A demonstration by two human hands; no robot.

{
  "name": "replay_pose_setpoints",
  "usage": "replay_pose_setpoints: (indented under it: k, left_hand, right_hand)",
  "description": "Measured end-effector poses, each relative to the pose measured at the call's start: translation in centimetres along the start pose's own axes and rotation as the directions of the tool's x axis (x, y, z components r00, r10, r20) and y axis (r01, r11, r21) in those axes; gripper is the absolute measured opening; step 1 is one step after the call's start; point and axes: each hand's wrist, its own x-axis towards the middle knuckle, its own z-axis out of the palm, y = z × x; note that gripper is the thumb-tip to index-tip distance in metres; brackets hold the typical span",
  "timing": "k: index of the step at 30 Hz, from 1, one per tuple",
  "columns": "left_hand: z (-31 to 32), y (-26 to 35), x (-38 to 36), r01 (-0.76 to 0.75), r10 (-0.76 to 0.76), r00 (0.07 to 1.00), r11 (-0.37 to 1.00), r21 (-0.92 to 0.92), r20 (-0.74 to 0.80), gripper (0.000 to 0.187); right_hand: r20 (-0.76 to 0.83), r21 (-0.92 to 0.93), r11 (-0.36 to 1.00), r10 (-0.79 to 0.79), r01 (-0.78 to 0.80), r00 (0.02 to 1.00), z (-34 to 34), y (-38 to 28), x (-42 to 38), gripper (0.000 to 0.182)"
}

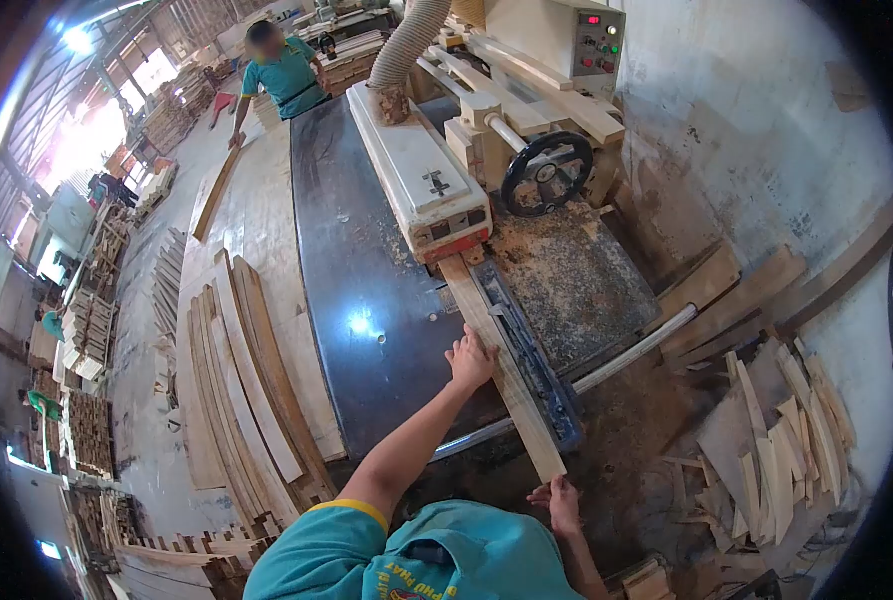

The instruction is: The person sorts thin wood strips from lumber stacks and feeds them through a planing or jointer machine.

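Observation:
A long wooden board (510, 385) lies on the dark machine table (352, 270) along a blue-edged metal guide (532, 370). Its far end goes under the white machine housing (417, 175). My left hand (472, 358) rests on the board's left edge near its middle, fingers apart. At the near end, my right hand (559, 498) has its fingers round the board's corner.
A black handwheel (548, 174) and control box (599, 40) stand beyond. Curved boards (252, 370) lie at left. A co-worker (285, 75) holds a board (217, 195) across the table. Offcuts (777, 450) are heaped at right.

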Motion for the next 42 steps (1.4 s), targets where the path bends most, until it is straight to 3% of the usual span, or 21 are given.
replay_pose_setpoints:
  k: [2,6,9,10,11,13,15,18,20,21,23,25,26,29,34,37,39,40,41,42]
  left_hand:
    - [-0.4,-0.3,1.4,-0.002,0.006,0.995,0.999,0.043,-0.096,0.09]
    - [-3.3,-0.2,4.0,0.094,-0.094,0.995,0.996,0.006,-0.01,0.087]
    - [-3.7,-0.4,4.3,0.225,-0.233,0.966,0.971,-0.076,-0.111,0.086]
    - [-3.8,-0.3,3.4,0.214,-0.233,0.943,0.971,-0.106,-0.239,0.075]
    - [-4.0,-0.6,2.1,0.228,-0.25,0.934,0.967,-0.114,-0.255,0.075]
    - [-5.4,-1.6,-1.7,0.041,-0.131,0.954,0.948,-0.316,-0.268,0.061]
    - [-6.8,-3.8,-6.1,-0.004,-0.104,0.952,0.937,-0.35,-0.287,0.051]
    - [-10.0,-9.1,-12.1,0.076,-0.165,0.927,0.962,-0.262,-0.337,0.046]
    - [-13.4,-12.2,-16.3,0.161,-0.209,0.882,0.976,-0.146,-0.423,0.043]
    - [-13.2,-16.4,-17.3,0.125,-0.156,0.835,0.988,-0.096,-0.528,0.044]
    - [-17.2,-17.9,-22.1,0.393,-0.311,0.759,0.919,0.022,-0.573,0.053]
    - [-19.7,-20.4,-24.9,0.652,-0.513,0.654,0.755,0.07,-0.557,0.066]
    - [-18.9,-23.3,-25.6,0.728,-0.538,0.577,0.68,0.089,-0.615,0.066]
    - [-18.8,-26.6,-27.5,0.805,-0.603,0.504,0.588,0.082,-0.618,0.067]
    - [-18.4,-27.8,-26.6,0.8,-0.597,0.506,0.594,0.08,-0.623,0.065]
    - [-20.0,-26.2,-26.3,0.781,-0.625,0.436,0.62,-0.073,-0.648,0.07]
    - [-21.7,-25.2,-26.0,0.609,-0.626,0.599,0.761,-0.224,-0.5,0.073]
    - [-22.1,-23.4,-25.6,0.506,-0.529,0.574,0.829,-0.237,-0.625,0.072]
    - [-21.9,-21.4,-26.1,0.508,-0.532,0.579,0.828,-0.238,-0.618,0.072]
    - [-23.0,-18.2,-26.4,0.345,-0.602,0.586,0.791,-0.506,-0.542,0.07]
  right_hand:
    - [0.08,-0.086,0.995,0.065,-0.058,0.995,1.7,-1.0,0.6,0.05]
    - [0.049,0.006,0.998,0.055,-0.056,0.997,4.9,-2.2,3.0,0.057]
    - [0.027,-0.016,0.996,0.085,-0.085,0.996,7.1,-4.2,4.0,0.057]
    - [0.042,-0.032,0.996,0.083,-0.082,0.996,7.5,-4.6,4.6,0.057]
    - [0.019,-0.059,0.995,0.087,-0.085,0.996,8.2,-4.9,5.2,0.057]
    - [0.032,-0.102,0.99,0.1,-0.096,0.994,9.6,-4.8,6.5,0.056]
    - [0.024,0.019,0.998,0.054,-0.054,0.998,10.4,-4.4,7.6,0.058]
    - [0.074,0.146,0.988,0.045,-0.056,0.996,11.2,-5.2,7.9,0.058]
    - [0.133,0.013,1.0,0.023,-0.025,0.991,11.3,-6.3,6.1,0.053]
    - [0.157,-0.048,0.999,0.025,-0.018,0.987,11.3,-6.6,5.3,0.05]
    - [0.171,-0.079,0.997,0.037,-0.023,0.985,10.7,-6.0,4.5,0.047]
    - [0.176,-0.107,0.994,0.042,-0.023,0.983,10.0,-5.1,3.8,0.043]
    - [0.185,-0.107,0.994,0.041,-0.022,0.982,9.7,-4.6,3.5,0.041]
    - [0.215,-0.104,0.994,0.052,-0.03,0.975,9.0,-3.3,2.7,0.038]
    - [0.224,-0.122,0.992,0.071,-0.045,0.972,8.2,-2.3,1.5,0.039]
    - [0.214,-0.12,0.992,0.07,-0.045,0.974,7.9,-2.2,1.1,0.039]
    - [0.222,-0.146,0.989,0.066,-0.034,0.973,7.6,-2.3,0.5,0.038]
    - [0.218,-0.138,0.99,0.062,-0.032,0.974,7.4,-2.1,0.4,0.038]
    - [0.232,-0.152,0.988,0.056,-0.021,0.971,6.6,-1.8,-0.1,0.037]
    - [0.249,-0.155,0.988,0.041,-0.002,0.968,6.5,-1.6,-0.2,0.036]
